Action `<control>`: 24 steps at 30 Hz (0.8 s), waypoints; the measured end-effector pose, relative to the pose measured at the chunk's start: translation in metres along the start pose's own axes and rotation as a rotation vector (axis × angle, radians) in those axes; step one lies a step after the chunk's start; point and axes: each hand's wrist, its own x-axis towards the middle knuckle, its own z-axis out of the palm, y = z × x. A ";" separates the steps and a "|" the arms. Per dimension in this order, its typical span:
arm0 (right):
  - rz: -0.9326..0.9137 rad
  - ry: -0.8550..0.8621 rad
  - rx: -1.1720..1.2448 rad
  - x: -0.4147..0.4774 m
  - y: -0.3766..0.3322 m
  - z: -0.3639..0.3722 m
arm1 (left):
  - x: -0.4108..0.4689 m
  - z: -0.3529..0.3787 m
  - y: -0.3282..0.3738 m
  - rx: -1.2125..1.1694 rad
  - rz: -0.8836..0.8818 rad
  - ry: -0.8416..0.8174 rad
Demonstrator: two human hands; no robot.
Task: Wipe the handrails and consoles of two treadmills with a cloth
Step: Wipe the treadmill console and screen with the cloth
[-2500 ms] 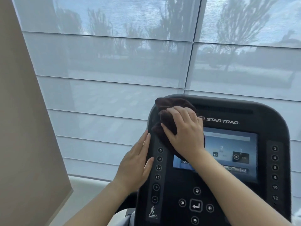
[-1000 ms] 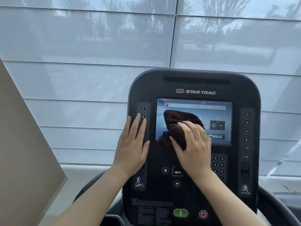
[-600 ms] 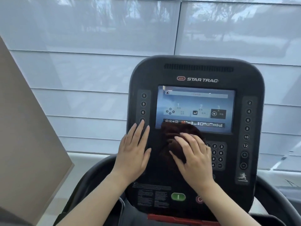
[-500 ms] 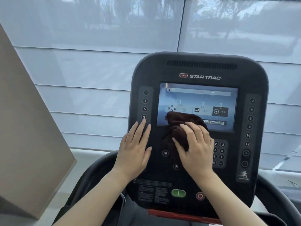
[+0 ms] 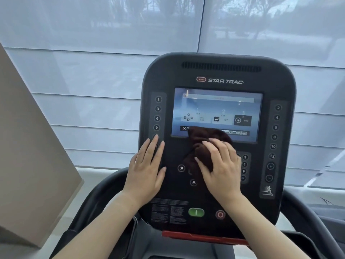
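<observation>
A black Star Trac treadmill console (image 5: 218, 71) fills the middle of the head view, its screen (image 5: 218, 109) lit. My right hand (image 5: 222, 169) presses a bunched dark brown cloth (image 5: 203, 139) against the console at the screen's lower edge, over the middle buttons. My left hand (image 5: 147, 169) lies flat with fingers spread on the console's left button strip, holding nothing. Black curved handrails show at the lower left (image 5: 99, 191) and lower right (image 5: 306, 212).
A beige wall panel (image 5: 28, 156) juts in at the left. Behind the console is a large window with sheer blinds (image 5: 93, 62) and a pale sill (image 5: 97, 171). A red strip (image 5: 201, 236) runs under the console, below a green button (image 5: 196, 212) and a red button (image 5: 220, 214).
My right hand has rubbed the cloth from the console's top left corner down across the screen to its lower edge. My left hand slid down the left strip. The view tilted downward.
</observation>
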 end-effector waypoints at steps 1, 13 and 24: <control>0.010 -0.004 -0.001 0.001 -0.001 0.000 | -0.001 0.001 0.002 -0.004 -0.011 0.002; 0.036 -0.017 -0.015 -0.015 0.041 -0.027 | -0.004 0.006 0.034 -0.003 -0.048 -0.006; 0.149 0.014 -0.008 -0.063 0.063 -0.034 | 0.000 0.032 0.077 -0.032 -0.102 0.014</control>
